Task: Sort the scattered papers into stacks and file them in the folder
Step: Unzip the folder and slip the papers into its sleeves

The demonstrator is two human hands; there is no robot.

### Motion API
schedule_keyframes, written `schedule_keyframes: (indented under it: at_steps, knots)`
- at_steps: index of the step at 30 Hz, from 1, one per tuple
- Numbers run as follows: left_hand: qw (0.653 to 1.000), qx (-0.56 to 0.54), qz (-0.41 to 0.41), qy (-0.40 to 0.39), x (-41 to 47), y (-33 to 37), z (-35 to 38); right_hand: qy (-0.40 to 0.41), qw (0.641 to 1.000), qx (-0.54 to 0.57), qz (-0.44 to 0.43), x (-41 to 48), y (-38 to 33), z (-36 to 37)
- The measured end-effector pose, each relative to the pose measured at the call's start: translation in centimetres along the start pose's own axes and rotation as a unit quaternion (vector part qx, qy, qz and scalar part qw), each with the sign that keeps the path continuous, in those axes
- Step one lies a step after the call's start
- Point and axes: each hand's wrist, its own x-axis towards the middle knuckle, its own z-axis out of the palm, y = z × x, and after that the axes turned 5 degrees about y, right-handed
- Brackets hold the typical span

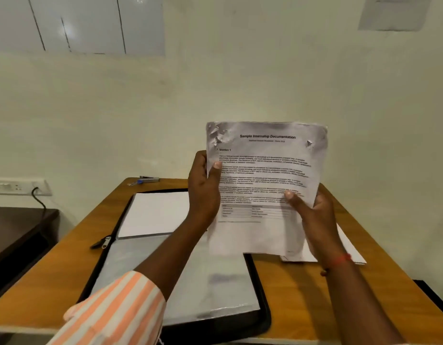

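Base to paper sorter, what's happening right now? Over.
Left grip, right grip: both holding paper stack up over table. Folder open below. Loose sheets beside right wrist, nothing blocking.

Held papers (265,175) hide part of the folder (262,292) (print too blurred to read).

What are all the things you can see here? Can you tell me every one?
printed papers: one bundle, white, held up over the table
folder: one, black with clear sleeves, open on the table
blank sheet: one, white, in the folder's far half
loose papers: few, white, table's right side
small tool: one, blue and silver, table's far edge
table: one, brown wood, in front
wall socket: one, white, left wall, black cable
side table: one, dark, left
whiteboard: one, white, wall top left
notice: one, white, wall top right
left hand: grips the bundle's left edge; orange-striped sleeve
right hand: grips its lower right; red wrist thread
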Motion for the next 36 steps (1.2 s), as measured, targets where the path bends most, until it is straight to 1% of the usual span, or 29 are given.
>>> schedule_keyframes:
  at_steps: [2, 4, 6, 8, 10, 13, 16, 18, 20, 22, 23, 25, 27, 28, 29, 30, 32, 33, 34, 35, 36]
  knots:
    - [1.0, -0.002, 0.0, 0.0, 0.0, 0.0, -1.5, 0.004, 1.0, 0.027, 0.014, -0.5, 1.0, 1.2]
    - [1.0, 0.024, -0.015, -0.003, -0.9, -1.0, -3.5, -0.018, 0.997, 0.053, 0.049, -1.5, 2.7, 2.2]
    - [0.997, 0.053, -0.063, -0.005, -2.8, -3.0, -5.5, -0.051, 0.993, 0.04, 0.095, -2.6, 4.8, 2.7]
    - [0.99, 0.074, -0.115, -0.019, -5.0, -4.7, -6.9, -0.074, 0.991, 0.005, 0.111, -3.8, 6.2, 3.2]
    - [0.988, 0.08, -0.13, -0.016, -6.2, -5.2, -7.4, -0.07, 0.991, -0.007, 0.11, -4.4, 6.7, 3.8]
    - [0.988, 0.07, -0.138, 0.01, -6.2, -4.9, -7.2, -0.04, 0.994, -0.005, 0.105, -4.1, 7.1, 4.5]
    - [0.981, 0.102, -0.166, -0.003, -6.8, -5.7, -7.4, -0.054, 0.99, -0.021, 0.128, -4.7, 8.6, 5.0]
    - [0.977, 0.125, -0.169, -0.014, -7.2, -6.4, -7.8, -0.061, 0.989, -0.027, 0.135, -5.2, 9.5, 4.9]
    - [0.978, 0.145, -0.152, -0.008, -6.5, -5.8, -8.2, -0.065, 0.99, -0.018, 0.123, -5.0, 9.0, 4.7]
    - [0.971, 0.201, -0.126, -0.016, -4.9, -4.6, -8.7, -0.084, 0.99, -0.01, 0.112, -4.3, 7.6, 4.6]
    - [0.963, 0.244, -0.109, -0.033, -4.0, -4.2, -9.2, -0.095, 0.99, 0.002, 0.109, -4.0, 6.7, 4.4]
    - [0.931, 0.339, -0.082, -0.104, -2.3, -3.3, -10.4, -0.085, 0.989, 0.055, 0.111, -3.0, 5.0, 3.7]
    - [0.897, 0.387, -0.091, -0.196, -0.8, -2.4, -11.7, -0.064, 0.982, 0.119, 0.131, -1.4, 3.4, 2.1]
    - [0.884, 0.387, -0.11, -0.238, -0.3, -2.1, -12.2, -0.08, 0.981, 0.116, 0.136, -0.5, 2.8, 1.0]
    - [0.875, 0.379, -0.128, -0.272, -0.2, -1.9, -12.7, -0.118, 0.979, 0.085, 0.146, 0.2, 2.3, 0.1]
    - [0.868, 0.368, -0.142, -0.3, -0.2, -1.7, -13.1, -0.169, 0.972, 0.03, 0.159, 0.7, 2.3, -0.7]
    - [0.847, 0.373, -0.153, -0.347, -0.5, -1.9, -13.4, -0.279, 0.936, -0.078, 0.198, 0.5, 2.7, -1.4]
    - [0.831, 0.391, -0.148, -0.367, -0.7, -2.3, -13.4, -0.319, 0.917, -0.118, 0.208, 0.0, 3.0, -1.3]
    - [0.815, 0.417, -0.138, -0.378, -0.8, -2.7, -13.2, -0.339, 0.906, -0.147, 0.206, -0.5, 3.6, -1.3]
    - [0.807, 0.45, -0.118, -0.364, -1.0, -3.2, -12.9, -0.338, 0.906, -0.167, 0.194, -0.8, 4.3, -1.3]
    - [0.812, 0.479, -0.083, -0.322, -1.4, -3.8, -12.6, -0.306, 0.918, -0.182, 0.175, -1.0, 5.1, -1.4]
